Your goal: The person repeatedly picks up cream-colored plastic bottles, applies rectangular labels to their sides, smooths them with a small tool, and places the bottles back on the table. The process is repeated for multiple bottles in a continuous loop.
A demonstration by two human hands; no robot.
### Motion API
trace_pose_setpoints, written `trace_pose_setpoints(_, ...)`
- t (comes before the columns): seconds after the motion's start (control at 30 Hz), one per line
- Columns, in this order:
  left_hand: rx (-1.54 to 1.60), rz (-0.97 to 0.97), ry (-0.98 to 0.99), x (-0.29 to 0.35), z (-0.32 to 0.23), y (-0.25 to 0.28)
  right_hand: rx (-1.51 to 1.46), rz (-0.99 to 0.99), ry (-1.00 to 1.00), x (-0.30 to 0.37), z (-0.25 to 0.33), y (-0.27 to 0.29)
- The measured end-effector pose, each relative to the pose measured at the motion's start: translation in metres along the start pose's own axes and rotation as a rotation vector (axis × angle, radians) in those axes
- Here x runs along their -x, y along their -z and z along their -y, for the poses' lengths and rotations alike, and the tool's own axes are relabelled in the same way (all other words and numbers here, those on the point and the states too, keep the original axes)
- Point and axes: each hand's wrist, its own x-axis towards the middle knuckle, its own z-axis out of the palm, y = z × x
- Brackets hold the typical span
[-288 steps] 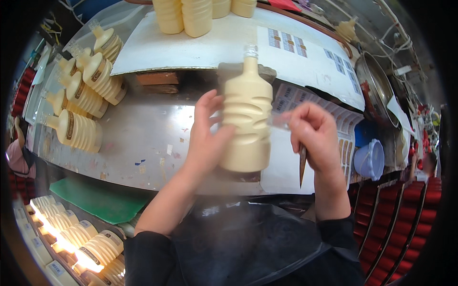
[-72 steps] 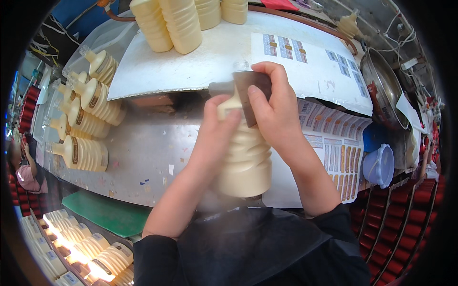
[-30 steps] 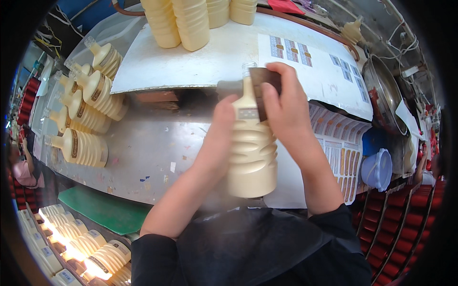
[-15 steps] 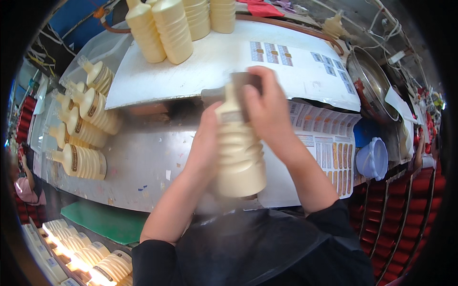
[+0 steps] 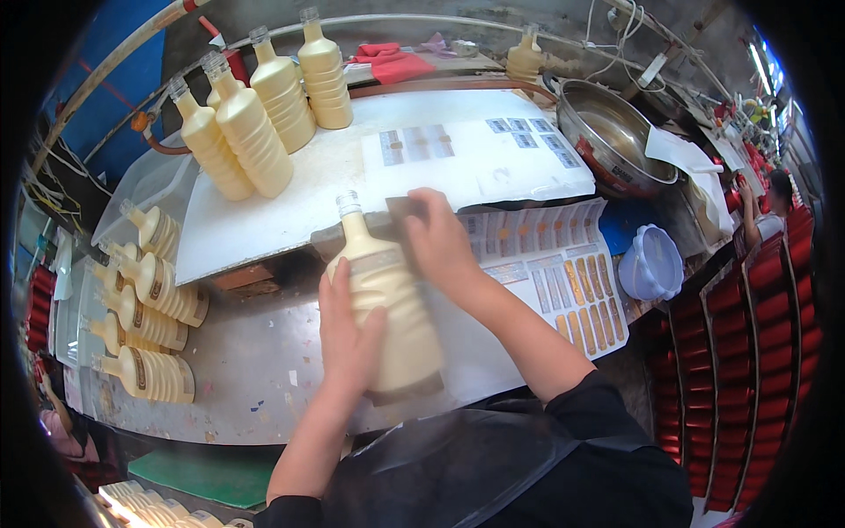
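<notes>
A cream-coloured ribbed bottle [image 5: 396, 330] with a clear threaded neck leans in front of me, its neck pointing away and a little left. A greyish label band crosses its shoulder. My left hand [image 5: 350, 339] grips the bottle's left side, thumb over the front. At the upper right of the bottle, my right hand [image 5: 440, 238] pinches a thin dark brown flat piece [image 5: 401, 211], whose material I cannot make out. The bottle's lower part is blurred. Printed label sheets [image 5: 563, 282] with grey and gold strips lie to the right, by my right forearm.
Several cream bottles [image 5: 255, 145] stand on a white board [image 5: 352, 167]; others with dark labels [image 5: 145, 374] lie stacked at left. Label pieces [image 5: 519, 132] rest on the board. A metal basin [image 5: 607, 132] and a pale blue bucket [image 5: 651, 264] are at right. Another person [image 5: 770, 211] is at far right.
The view has shifted, and the bottle has turned so its neck points left. My right hand has moved off the bottle's shoulder, still with the dark piece. My left hand keeps hold of the bottle.
</notes>
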Motion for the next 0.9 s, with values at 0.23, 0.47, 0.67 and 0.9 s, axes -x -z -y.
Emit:
trace_pose_setpoints(0.23,-0.025,-0.059,0.025,0.005,0.002,-0.003,-0.193,0.056,0.042,0.001,0.015,0.007)
trace_pose_setpoints(0.47,-0.054,-0.070,0.085,0.008,0.001,-0.005,-0.018,0.139,0.136,0.003,0.048,-0.007)
trace_pose_setpoints(0.67,0.096,-0.030,0.207,0.020,0.000,-0.005,0.075,0.130,0.109,0.009,0.032,-0.012)
trace_pose_setpoints(0.9,0.426,-0.087,0.363,0.028,0.003,-0.011,-0.107,0.030,-0.027,0.012,-0.020,0.022)
